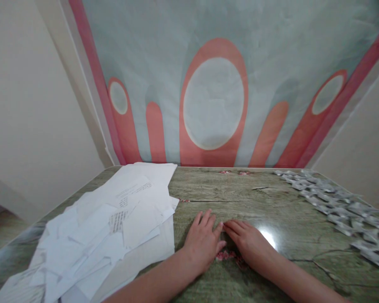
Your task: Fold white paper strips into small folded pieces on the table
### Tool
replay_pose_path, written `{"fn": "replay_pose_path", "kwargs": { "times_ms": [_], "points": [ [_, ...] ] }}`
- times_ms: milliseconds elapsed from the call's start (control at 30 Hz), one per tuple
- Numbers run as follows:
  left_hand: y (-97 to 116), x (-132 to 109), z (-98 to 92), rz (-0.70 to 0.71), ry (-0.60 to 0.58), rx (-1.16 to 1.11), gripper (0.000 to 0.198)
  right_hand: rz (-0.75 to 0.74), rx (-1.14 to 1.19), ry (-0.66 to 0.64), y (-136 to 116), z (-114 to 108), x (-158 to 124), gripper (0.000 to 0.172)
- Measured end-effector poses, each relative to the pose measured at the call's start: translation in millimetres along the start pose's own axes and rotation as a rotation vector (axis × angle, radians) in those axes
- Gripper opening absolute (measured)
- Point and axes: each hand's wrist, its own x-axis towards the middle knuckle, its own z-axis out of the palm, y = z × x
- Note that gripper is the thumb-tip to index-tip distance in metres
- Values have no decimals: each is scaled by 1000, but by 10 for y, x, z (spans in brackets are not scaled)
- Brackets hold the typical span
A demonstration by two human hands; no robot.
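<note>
My left hand (pixel 204 240) lies flat on the wood-grain table (pixel 240 198), fingers stretched forward and slightly apart. My right hand (pixel 248 240) rests beside it, fingers extended and pointing left, their tips touching the left hand's index finger. Neither hand holds anything that I can see. A loose pile of white paper sheets and slips (pixel 113 227), some with printed text, lies just left of my left hand. Several small silvery sachets (pixel 341 206) are scattered along the table's right side, well away from my right hand.
A wall with a grey-and-red patterned covering (pixel 213 101) rises directly behind the table's far edge. Plain cream walls stand at left and right. Small red chipped spots (pixel 225 254) mark the tabletop near my hands. The table's left edge drops to the floor.
</note>
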Motion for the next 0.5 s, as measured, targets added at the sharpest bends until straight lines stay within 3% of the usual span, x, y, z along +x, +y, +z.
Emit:
{"fn": "replay_pose_path", "kwargs": {
  "times_ms": [500],
  "points": [
    [46,10,-6,-42,-10,-8,52,15,-23,53,30,33,-161,44]
  ]
}}
